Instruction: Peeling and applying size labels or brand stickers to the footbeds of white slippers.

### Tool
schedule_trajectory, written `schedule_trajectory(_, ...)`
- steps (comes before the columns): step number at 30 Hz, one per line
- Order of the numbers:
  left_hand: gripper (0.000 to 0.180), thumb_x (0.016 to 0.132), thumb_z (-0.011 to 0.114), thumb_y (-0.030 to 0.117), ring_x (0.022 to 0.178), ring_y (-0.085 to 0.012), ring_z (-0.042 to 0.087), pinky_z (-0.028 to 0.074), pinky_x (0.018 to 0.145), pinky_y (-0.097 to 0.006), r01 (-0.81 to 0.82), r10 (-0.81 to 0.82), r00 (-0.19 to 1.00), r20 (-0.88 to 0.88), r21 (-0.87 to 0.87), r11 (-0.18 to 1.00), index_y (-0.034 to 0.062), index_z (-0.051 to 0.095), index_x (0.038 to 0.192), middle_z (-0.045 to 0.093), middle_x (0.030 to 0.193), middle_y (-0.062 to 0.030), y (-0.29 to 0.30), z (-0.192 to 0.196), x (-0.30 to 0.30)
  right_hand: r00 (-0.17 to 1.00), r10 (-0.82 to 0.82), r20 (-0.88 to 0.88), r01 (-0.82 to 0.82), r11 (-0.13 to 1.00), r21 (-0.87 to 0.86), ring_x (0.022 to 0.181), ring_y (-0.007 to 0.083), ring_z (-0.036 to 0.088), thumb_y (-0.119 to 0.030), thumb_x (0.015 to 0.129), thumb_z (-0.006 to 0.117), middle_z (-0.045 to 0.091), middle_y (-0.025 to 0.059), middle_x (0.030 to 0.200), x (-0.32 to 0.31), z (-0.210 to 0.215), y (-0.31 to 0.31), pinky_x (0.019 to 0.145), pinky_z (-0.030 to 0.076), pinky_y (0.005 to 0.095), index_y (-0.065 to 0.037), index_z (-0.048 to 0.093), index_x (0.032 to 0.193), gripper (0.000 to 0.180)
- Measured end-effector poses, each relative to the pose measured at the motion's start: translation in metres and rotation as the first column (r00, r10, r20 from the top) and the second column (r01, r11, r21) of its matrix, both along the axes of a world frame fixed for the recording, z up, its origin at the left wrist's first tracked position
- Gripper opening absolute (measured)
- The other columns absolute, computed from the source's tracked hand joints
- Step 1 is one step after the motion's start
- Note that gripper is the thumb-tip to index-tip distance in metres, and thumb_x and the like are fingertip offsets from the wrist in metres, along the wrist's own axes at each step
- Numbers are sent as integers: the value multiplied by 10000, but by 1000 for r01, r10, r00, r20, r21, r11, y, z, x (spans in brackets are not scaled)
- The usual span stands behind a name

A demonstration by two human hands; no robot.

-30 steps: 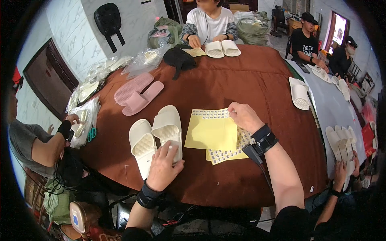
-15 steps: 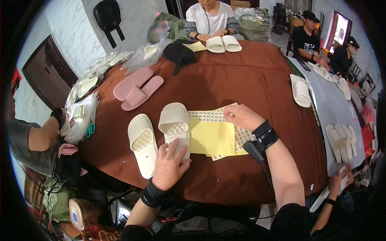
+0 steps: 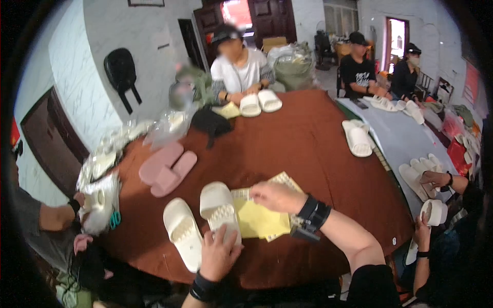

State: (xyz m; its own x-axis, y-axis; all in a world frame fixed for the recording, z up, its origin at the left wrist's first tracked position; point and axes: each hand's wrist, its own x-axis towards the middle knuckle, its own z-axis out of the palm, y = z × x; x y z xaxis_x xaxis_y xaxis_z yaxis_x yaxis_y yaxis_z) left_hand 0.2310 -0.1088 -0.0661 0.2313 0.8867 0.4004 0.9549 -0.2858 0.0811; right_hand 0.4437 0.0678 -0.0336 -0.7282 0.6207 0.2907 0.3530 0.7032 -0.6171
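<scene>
Two cream slippers lie sole-side up on the brown round table [image 3: 287,149]. My left hand [image 3: 220,252] presses on the heel of the right cream slipper [image 3: 218,205]; the other cream slipper [image 3: 182,233] lies just to its left. My right hand [image 3: 275,196] rests on a stack of yellow paper sheets [image 3: 259,220] beside the slipper, fingers pinching the top edge. A black band and a small device sit on my right wrist.
A pink slipper pair [image 3: 167,168] lies further back left. A person across the table has a white slipper pair [image 3: 260,101]. More white slippers [image 3: 358,138] lie at right, where other people sit. A person at left handles plastic-bagged items [image 3: 100,197].
The view has tilted up, showing more of the room. My left hand stays on the slipper's heel; my right hand has shifted left along the yellow sheets, toward the slipper.
</scene>
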Motion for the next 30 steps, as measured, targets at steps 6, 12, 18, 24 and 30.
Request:
schedule_trajectory(6,388,794,724,345,854,-357,521,469,763,-447,97,-97,995,-2,-35,995,150,664,1125,571,1183,-113,8,10,-2,996,18,93,-22,999,39,1056,364,600,-102,892,546,660,170,1077,-30,-25,15,899,469,462,-42,644,1054,199)
schedule_trajectory(12,302,794,731,282,897,-373,535,476,797,-442,99,-98,995,28,-19,995,179,693,1075,602,1137,-112,10,14,-11,991,-69,113,51,987,151,1021,343,556,-40,851,583,610,124,1020,-52,-45,12,886,470,435,-56,635,1058,214)
schedule_trajectory(18,213,826,669,223,875,-386,515,436,764,-468,103,-114,983,144,83,991,129,685,1017,608,1045,-124,12,9,-10,995,-48,82,34,986,161,998,337,549,-25,830,595,598,109,1011,-51,-54,18,875,471,435,-63,624,1039,214)
schedule_trajectory(24,219,830,671,209,858,-387,507,420,755,-479,135,-141,979,144,50,990,124,685,1030,613,1014,-137,15,10,-9,996,-34,79,16,977,213,999,314,543,17,830,527,579,90,1016,-49,-53,16,817,474,427,-64,601,1000,202)
schedule_trajectory(30,224,835,672,194,846,-387,500,415,760,-480,127,-130,982,139,32,991,110,687,1042,612,1005,-147,16,18,-5,992,-30,125,7,983,182,1025,309,535,9,848,513,572,90,1041,-48,-49,17,818,475,431,-73,585,1041,221)
